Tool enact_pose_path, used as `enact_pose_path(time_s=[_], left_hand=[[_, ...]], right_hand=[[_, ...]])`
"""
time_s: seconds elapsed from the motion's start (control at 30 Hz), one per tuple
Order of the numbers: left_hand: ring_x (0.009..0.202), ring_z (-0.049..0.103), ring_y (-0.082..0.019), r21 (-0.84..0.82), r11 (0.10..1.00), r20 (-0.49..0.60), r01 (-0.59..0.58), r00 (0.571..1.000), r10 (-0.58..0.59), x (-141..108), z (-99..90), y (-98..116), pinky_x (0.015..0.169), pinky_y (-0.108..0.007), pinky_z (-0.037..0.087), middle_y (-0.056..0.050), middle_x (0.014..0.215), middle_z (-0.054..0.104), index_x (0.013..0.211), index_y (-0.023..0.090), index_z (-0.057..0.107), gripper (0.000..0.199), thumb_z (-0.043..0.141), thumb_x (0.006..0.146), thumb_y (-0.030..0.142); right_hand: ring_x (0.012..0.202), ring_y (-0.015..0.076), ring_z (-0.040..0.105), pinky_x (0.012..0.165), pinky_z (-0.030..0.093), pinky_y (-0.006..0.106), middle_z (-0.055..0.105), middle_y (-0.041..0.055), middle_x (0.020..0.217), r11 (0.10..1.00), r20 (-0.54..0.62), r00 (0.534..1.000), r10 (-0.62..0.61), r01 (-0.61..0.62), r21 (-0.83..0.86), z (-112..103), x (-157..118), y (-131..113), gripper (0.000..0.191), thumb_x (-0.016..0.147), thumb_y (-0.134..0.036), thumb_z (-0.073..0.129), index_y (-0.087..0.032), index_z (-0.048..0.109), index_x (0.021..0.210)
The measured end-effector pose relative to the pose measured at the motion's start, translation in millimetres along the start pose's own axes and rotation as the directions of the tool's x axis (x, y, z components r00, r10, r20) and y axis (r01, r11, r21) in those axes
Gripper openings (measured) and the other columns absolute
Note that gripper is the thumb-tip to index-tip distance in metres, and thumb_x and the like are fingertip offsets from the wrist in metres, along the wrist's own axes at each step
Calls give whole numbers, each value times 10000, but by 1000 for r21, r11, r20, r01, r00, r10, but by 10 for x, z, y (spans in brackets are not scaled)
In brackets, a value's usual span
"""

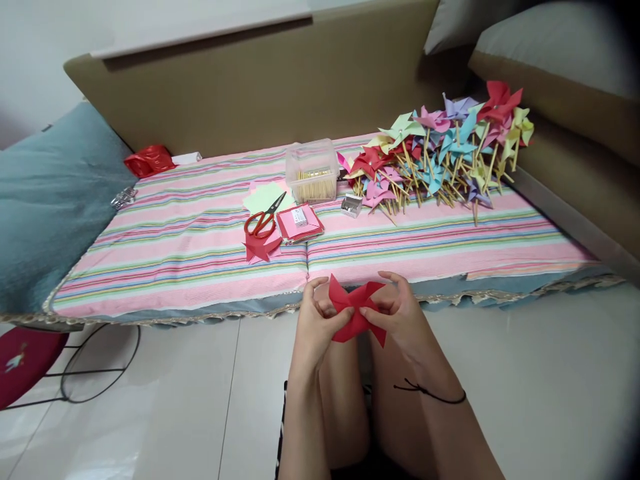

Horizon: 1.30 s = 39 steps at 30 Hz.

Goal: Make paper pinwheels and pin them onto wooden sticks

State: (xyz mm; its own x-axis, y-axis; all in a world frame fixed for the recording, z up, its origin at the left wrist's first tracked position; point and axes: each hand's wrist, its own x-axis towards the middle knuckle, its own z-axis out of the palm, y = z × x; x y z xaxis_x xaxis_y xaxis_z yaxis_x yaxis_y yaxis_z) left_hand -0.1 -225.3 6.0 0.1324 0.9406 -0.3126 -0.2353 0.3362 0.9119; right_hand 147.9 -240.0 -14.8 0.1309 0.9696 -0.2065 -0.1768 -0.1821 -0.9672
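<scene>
A red paper pinwheel (pixel 356 323) is held over my lap, its corners folded toward the centre and no stick visible on it. My left hand (pixel 320 319) pinches it from the left, thumb on the middle. From the right, my right hand (pixel 400 310) grips it the same way, with its thumb also near the centre. Beyond them on the striped cloth lie red-handled scissors (pixel 263 223), partly over cut red paper (pixel 262 247). Beside these sits a stack of red and pink paper squares (pixel 313 230) with a small white labelled box (pixel 299 217) on top.
A clear plastic box (pixel 313 150) holds thin wooden sticks. To its right are a small open clear box (pixel 351 205) and a large heap of finished pinwheels (pixel 430 150). Pale green paper (pixel 260 200), a red plastic bag (pixel 149 161) and a red stool (pixel 30 363) are at the left.
</scene>
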Motion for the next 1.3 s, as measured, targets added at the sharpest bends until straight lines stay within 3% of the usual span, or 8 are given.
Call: enact_pose_path(time_s=[0.17,0.33,0.47,0.73,0.87,1.13,1.23,1.3], left_hand=[[506,559,-95,21,999,-37,28,999,-27,142,-64,-47,536,-186,418,75,597,639,1156,219,387,633,781,661,224],[624,635,-126,-23,999,-70,45,996,-47,342,-132,-109,624,-220,481,38,697,681,1160,222,378,649,774,645,196],[569,621,-128,16,999,-135,49,990,-46,569,-127,-69,566,-214,466,43,654,671,1123,220,385,588,733,652,174],[689,705,-208,-22,999,-76,-32,997,30,1348,10,434,644,-300,543,-46,792,745,1134,221,355,718,821,587,226],[635,701,-198,-49,996,-70,-75,995,71,1737,41,627,621,-296,545,-30,736,741,1134,212,385,724,840,571,238],[593,692,-187,-67,990,-151,-124,982,113,2270,-52,633,603,-290,538,-5,671,723,1043,192,448,664,854,518,192],[586,692,-183,-116,982,-244,-149,963,117,2343,-154,616,605,-296,548,0,671,725,1046,190,452,684,866,501,200],[594,698,-185,-138,975,-293,-175,947,128,2350,-229,638,613,-307,558,-3,684,733,1067,192,449,701,869,506,201]], right_hand=[[573,170,641,574,499,280,645,-81,592,993,25,995,96,-97,60,65,157,43,757,624,-267,785,-238,337,1234],[607,184,650,571,479,271,714,-17,662,989,68,987,144,-142,-36,132,370,51,745,638,-273,761,-216,310,1228],[619,183,648,573,474,268,719,-13,691,987,85,986,143,-136,-86,162,614,68,751,660,-295,761,-231,301,1250],[610,205,669,578,510,306,718,-15,699,999,68,997,-32,34,-28,214,1484,-222,756,629,-297,804,-268,338,1224],[598,204,669,575,517,307,707,-20,671,993,83,990,-112,114,-19,240,1898,-425,727,622,-301,807,-268,356,1192],[620,204,672,609,519,326,692,-27,667,980,108,980,-166,176,-88,315,2427,-463,706,612,-322,808,-238,414,1193],[725,218,682,731,532,384,710,21,751,938,-16,956,-293,284,-198,213,2585,-422,420,717,-387,740,-220,561,1058],[854,242,664,849,499,438,716,63,858,788,-81,858,-507,423,-448,96,2699,-389,163,812,-367,645,-214,648,870]])
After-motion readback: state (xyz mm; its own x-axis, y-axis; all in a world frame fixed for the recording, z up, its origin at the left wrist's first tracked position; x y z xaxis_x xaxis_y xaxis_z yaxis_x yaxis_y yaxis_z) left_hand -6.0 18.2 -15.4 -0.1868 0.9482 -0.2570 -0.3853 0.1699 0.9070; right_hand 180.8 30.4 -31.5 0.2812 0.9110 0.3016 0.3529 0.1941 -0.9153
